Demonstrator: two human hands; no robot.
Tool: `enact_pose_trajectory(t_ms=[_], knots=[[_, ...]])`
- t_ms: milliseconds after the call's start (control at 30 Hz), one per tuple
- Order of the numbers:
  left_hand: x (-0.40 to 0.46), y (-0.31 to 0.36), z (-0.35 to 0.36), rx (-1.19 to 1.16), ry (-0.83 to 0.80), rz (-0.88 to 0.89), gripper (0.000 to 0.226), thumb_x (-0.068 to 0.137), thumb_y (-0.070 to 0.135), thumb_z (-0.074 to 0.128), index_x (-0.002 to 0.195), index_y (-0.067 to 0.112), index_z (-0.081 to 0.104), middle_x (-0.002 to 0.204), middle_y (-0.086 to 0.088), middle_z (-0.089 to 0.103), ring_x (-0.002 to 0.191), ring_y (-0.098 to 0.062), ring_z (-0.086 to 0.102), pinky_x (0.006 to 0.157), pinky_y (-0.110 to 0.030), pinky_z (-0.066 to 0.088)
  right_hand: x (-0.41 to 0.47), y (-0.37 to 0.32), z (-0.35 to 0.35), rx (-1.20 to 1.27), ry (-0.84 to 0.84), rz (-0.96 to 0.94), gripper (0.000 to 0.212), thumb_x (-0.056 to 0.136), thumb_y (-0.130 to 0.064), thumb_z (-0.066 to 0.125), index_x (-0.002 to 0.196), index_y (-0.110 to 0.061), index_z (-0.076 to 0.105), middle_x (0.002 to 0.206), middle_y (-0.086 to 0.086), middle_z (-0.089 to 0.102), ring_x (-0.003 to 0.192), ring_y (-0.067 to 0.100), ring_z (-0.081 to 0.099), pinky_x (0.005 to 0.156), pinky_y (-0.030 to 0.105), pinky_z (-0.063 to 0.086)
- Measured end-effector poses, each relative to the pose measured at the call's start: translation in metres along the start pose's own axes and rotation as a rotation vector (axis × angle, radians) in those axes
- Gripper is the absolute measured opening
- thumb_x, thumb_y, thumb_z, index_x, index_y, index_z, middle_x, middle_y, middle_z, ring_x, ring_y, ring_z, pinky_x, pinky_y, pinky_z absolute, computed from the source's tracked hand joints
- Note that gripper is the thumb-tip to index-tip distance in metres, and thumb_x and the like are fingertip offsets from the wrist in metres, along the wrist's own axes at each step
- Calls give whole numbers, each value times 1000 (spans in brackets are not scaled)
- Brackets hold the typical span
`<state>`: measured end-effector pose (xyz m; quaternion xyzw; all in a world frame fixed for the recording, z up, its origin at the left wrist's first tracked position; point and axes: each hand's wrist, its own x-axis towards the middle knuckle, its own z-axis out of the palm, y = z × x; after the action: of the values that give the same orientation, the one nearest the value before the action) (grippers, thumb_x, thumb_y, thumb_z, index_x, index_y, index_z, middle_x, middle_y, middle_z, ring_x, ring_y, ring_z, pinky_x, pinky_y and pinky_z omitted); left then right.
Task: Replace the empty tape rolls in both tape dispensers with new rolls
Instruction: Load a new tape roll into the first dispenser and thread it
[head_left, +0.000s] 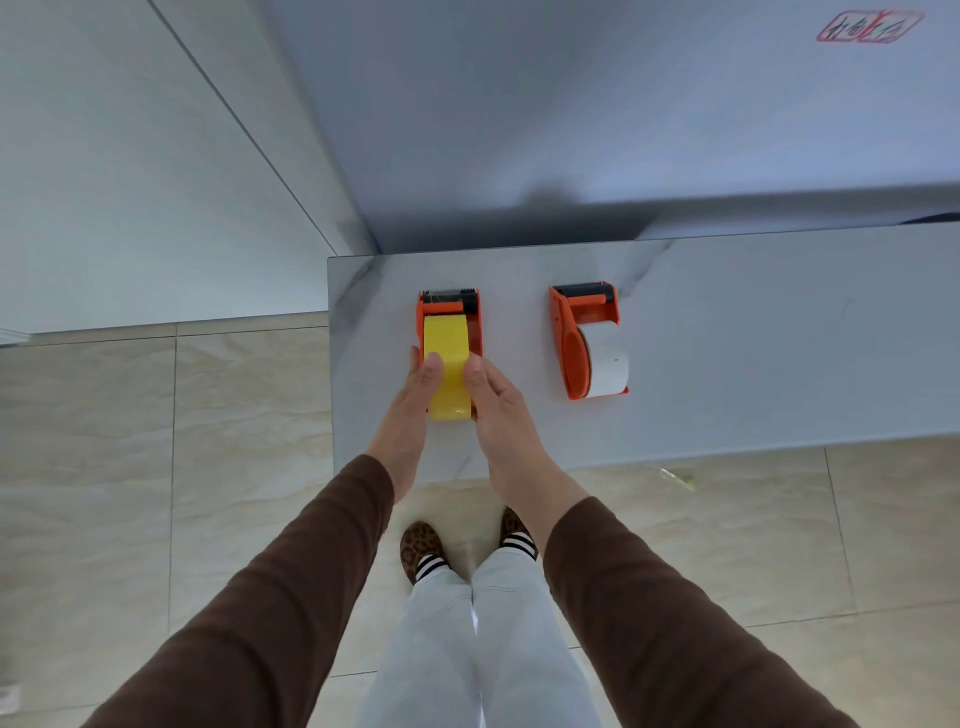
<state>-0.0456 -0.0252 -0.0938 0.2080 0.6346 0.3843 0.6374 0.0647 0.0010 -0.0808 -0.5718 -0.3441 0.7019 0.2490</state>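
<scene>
Two orange tape dispensers stand on a pale marble-look table (753, 364). The left dispenser (450, 309) carries a yellow tape roll (447, 364) in its cradle. My left hand (415, 400) presses on the roll's left side and my right hand (493, 410) on its right side, thumbs on the yellow face. Further right, the other dispenser (571, 353) holds a white roll (608, 361) and nothing touches it.
The table's left edge runs just left of the yellow roll, its front edge close behind my wrists. Beige floor tiles lie below, with a small scrap of clear tape (678, 478) on them. A white wall stands behind the table.
</scene>
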Motion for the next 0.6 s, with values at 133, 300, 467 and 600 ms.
enact_pose_trajectory(t_ms=[133,300,467,600], knots=[[-5,-4,-2,12,1,4,117,71,97,46,165,29,29,172,-1,34,160,-21,29,132,-52,19,-3,8,0,-26,6,-41,30,108,-39,40,106,-37,70,117,0,74,104,2,65,92,20,50],[-10,-6,-1,18,21,-2,99,82,86,44,162,28,37,168,0,42,157,-18,35,132,-49,21,-9,4,-1,-59,9,-17,30,109,-39,39,105,-41,69,102,-27,72,95,-16,64,78,1,45],[-11,-7,2,34,26,21,88,91,76,42,163,26,35,169,2,40,158,-16,32,132,-48,20,-10,2,-2,-73,10,-18,32,109,-37,38,99,-40,68,99,-25,70,84,-23,61,71,-2,42],[-14,-9,1,19,34,41,77,96,69,40,160,26,39,164,1,46,156,-16,37,132,-48,22,-10,4,-4,-50,12,-5,33,109,-38,37,121,-33,68,123,-7,72,114,2,64,93,17,47]])
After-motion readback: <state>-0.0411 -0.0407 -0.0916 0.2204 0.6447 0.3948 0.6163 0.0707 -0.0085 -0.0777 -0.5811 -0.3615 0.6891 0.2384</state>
